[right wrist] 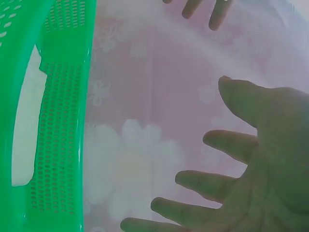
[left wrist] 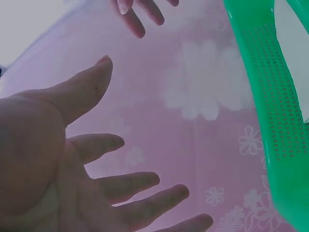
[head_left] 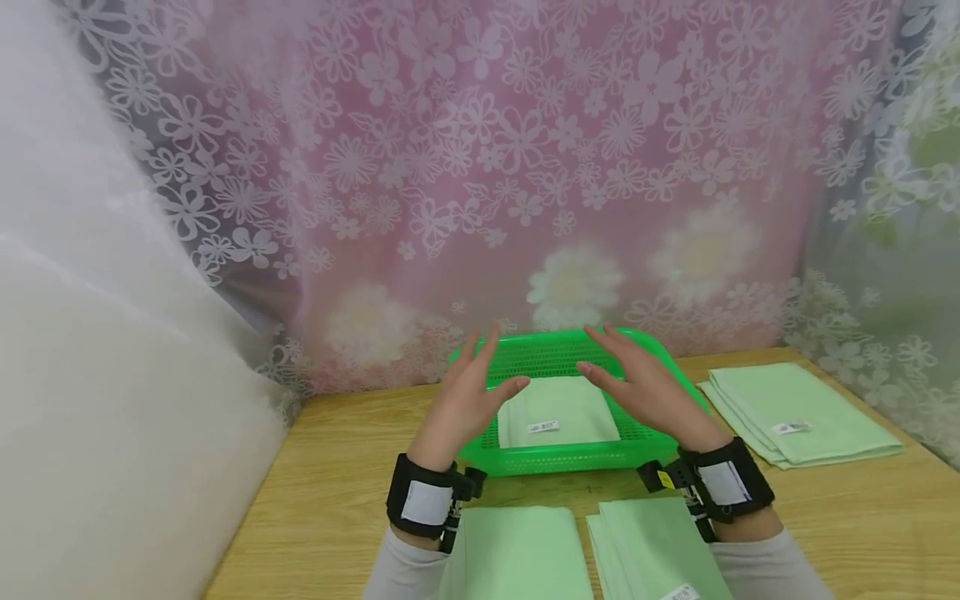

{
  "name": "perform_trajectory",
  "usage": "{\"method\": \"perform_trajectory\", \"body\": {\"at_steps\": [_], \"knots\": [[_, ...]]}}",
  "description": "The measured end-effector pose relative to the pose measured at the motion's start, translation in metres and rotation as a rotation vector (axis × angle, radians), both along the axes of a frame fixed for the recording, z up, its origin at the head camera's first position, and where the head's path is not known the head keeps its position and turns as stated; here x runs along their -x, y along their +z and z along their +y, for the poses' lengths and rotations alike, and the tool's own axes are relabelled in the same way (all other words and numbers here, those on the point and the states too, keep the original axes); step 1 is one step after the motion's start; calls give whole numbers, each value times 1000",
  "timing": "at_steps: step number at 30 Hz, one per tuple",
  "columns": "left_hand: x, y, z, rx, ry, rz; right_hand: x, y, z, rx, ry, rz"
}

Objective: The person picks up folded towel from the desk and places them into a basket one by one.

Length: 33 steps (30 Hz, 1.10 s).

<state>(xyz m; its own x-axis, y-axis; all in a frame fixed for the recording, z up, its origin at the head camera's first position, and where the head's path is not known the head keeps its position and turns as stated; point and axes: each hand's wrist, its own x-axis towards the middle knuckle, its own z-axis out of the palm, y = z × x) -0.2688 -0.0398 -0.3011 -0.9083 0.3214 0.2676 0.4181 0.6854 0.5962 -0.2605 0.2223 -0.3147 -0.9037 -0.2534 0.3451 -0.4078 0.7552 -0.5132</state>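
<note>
Both hands are raised over a green plastic basket, fingers spread and nothing held. My left hand is above the basket's left side, its thumb pointing inward. Over the right side, my right hand faces it with the palm turned in. Inside the basket lies a folded light green cloth with a small white label. The left wrist view shows the left fingers apart from the basket wall. In the right wrist view the right fingers are likewise clear of the basket rim.
On the wooden table, a folded green cloth lies right of the basket. Two more, a left folded cloth and a right folded cloth, lie in front. A flowered curtain hangs behind; a white sheet hangs at the left.
</note>
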Motion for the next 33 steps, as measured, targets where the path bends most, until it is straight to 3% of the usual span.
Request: {"method": "perform_trajectory", "body": {"at_steps": [3,13,19,27,33], "knots": [[-3,2,-1,-7,11,6,-3,2,-3,2,12,23],[-32,8,-16,-6,64,77,-21,10,-8,-14,49,58],[-46,3,-30,46,36,135,-38,9,10,-61,63,37],[-56,4,-60,50,69,133,-45,5,42,-99,20,22],[-60,0,-69,53,41,70,-47,0,33,-95,71,48]]}}
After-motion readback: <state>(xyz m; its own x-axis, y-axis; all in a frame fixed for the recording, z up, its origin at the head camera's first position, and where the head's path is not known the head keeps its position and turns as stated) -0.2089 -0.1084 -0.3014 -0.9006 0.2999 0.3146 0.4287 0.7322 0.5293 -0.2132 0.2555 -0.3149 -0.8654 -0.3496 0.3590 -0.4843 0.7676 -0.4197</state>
